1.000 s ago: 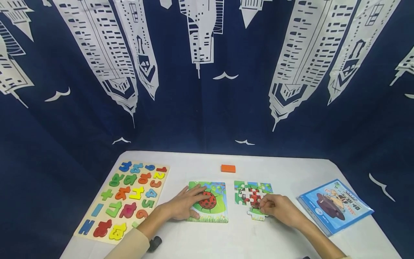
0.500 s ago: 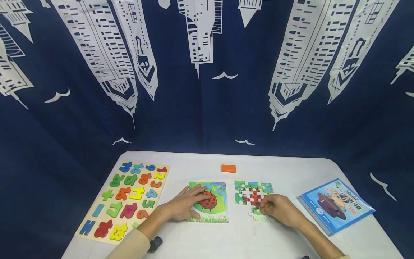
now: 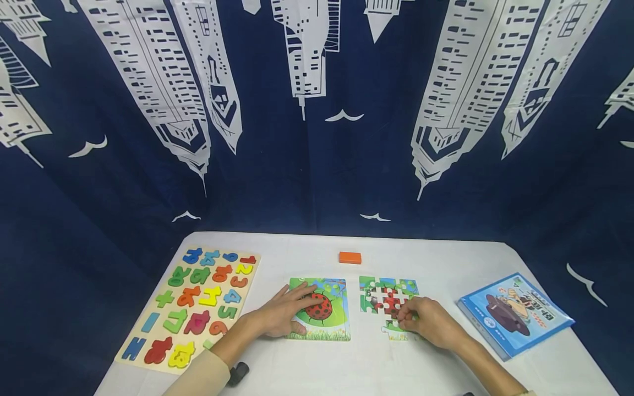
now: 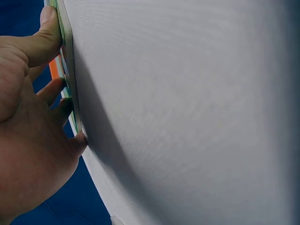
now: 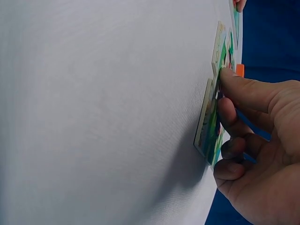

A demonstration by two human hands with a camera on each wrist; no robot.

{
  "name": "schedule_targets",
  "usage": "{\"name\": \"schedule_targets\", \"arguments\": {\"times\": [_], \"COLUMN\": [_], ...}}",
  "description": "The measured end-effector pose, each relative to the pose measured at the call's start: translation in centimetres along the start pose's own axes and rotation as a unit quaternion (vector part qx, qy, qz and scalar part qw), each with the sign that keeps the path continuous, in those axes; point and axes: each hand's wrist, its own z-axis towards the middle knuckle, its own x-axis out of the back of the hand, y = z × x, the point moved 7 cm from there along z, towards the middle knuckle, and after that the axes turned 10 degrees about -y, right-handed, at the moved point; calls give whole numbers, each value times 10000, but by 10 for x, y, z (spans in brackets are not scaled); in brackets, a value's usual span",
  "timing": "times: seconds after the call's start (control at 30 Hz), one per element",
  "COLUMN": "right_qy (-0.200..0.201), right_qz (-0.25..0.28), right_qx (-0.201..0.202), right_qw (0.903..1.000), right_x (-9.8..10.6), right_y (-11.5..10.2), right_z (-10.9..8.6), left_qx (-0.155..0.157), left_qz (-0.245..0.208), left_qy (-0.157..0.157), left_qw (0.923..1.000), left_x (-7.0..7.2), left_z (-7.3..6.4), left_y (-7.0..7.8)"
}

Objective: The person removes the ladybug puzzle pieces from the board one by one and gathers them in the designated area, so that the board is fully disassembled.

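My left hand (image 3: 282, 312) lies with spread fingers on a square board with a ladybug picture (image 3: 327, 308). In the left wrist view, the thumb and fingertips (image 4: 80, 140) rest along that board's edge. To its right is a partly joined ladybug jigsaw (image 3: 369, 297) with openings between some pieces. My right hand (image 3: 427, 322) has curled fingers over its lower right, pinching at a jigsaw piece there that the fingers largely hide. A grassy piece (image 3: 394, 331) juts out below the joined ones. In the right wrist view, the thumb (image 5: 234, 82) touches the puzzle's surface.
On the left lies a wooden board of colourful letters and numbers (image 3: 198, 297). An orange block (image 3: 349, 258) sits toward the back. A blue boxed set (image 3: 515, 316) is at the right. One dark object (image 3: 238, 374) lies by the left forearm.
The grassy piece at the bottom has shifted slightly down and to the right, and my right fingers have moved a little with it. My left hand stays on the board.
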Motion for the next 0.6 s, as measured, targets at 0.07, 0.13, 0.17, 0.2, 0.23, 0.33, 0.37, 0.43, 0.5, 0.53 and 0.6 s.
{"name": "schedule_targets", "arguments": {"times": [0.07, 0.13, 0.17, 0.2, 0.23, 0.33, 0.37, 0.43, 0.5, 0.53, 0.6], "right_qy": [29, 50, 56, 58, 52, 44, 54, 73, 83, 75, 56], "right_qz": [-52, -101, -110, -114, -106, -109, -107, -97, -36, 14, 104], "right_qx": [80, 157, 183, 201, 207, 204, 215, 223, 249, 310, 440], "right_qw": [10000, 9998, 9998, 9997, 9997, 9997, 9997, 9997, 9996, 9995, 9990], "right_x": [1, 2, 2, 2, 2, 3, 3, 4, 5, 5, 3], "right_y": [-1, -1, -1, -1, -1, -2, -2, -3, -7, -10, -19], "right_z": [-1, -1, -1, -2, -2, -2, -2, 0, 2, 4, 8], "left_qx": [4, 2, -2, -7, -18, -61, -73, -83, -69, -58, -30], "left_qz": [18, 56, 77, 117, 156, 277, 326, 370, 361, 346, 310], "left_qy": [-10, -15, -26, -35, -49, -134, -187, -281, -366, -398, -438], "left_qw": [10000, 10000, 10000, 9999, 9999, 9995, 9993, 9989, 9987, 9986, 9986], "left_x": [0, 0, 0, 0, 0, 0, 0, 0, 0, 0, 2], "left_z": [0, 0, 0, 0, -1, -2, -2, -2, -1, -1, -1], "left_y": [0, 0, 0, 0, 0, 1, 1, 0, 0, -1, -1]}}
